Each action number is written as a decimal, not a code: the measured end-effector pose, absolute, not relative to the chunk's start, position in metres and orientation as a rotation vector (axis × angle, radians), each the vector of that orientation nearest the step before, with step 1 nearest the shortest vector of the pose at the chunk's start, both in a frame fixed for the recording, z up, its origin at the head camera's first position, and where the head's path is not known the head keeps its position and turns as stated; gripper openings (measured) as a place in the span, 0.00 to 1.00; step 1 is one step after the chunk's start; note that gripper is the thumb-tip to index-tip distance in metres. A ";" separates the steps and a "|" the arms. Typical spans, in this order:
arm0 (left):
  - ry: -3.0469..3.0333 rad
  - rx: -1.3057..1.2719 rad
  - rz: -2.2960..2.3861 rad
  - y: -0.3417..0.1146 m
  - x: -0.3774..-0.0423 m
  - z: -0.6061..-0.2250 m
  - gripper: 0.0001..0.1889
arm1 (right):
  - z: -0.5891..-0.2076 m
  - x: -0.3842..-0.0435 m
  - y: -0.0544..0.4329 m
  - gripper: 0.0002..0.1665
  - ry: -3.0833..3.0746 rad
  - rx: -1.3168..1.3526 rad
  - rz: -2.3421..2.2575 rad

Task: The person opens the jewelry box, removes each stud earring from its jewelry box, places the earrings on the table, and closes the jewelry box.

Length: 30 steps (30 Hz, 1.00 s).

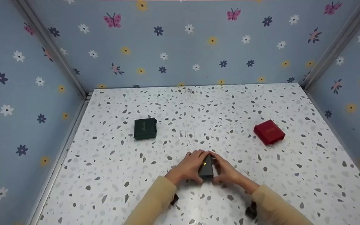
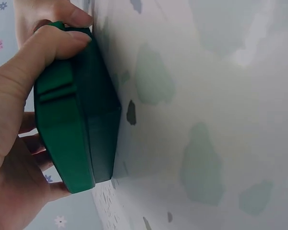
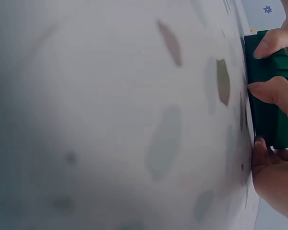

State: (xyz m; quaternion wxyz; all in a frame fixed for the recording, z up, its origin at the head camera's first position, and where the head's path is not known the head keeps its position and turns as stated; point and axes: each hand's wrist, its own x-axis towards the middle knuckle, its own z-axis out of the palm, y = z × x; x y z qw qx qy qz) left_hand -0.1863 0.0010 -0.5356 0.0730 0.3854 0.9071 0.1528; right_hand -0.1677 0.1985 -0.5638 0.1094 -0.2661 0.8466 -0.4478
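My left hand (image 1: 192, 165) and right hand (image 1: 226, 172) flank a dark green box (image 1: 207, 172) on the speckled table (image 1: 105, 162), both gripping it, thumbs at its near end. Its long axis appears to run away from me; neither hand is clearly nearer. Farther off, well apart: a flat green box (image 1: 145, 128), left; a red box (image 1: 269, 132), right.
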 end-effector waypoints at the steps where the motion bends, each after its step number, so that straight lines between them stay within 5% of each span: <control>1: 2.721 1.159 0.468 0.001 -0.186 -0.535 0.56 | -0.564 -0.168 0.199 0.60 2.486 -0.785 -1.322; 30: 2.722 1.167 0.388 -0.001 -0.187 -0.529 0.56 | -0.562 -0.170 0.195 0.58 2.537 -0.789 -1.267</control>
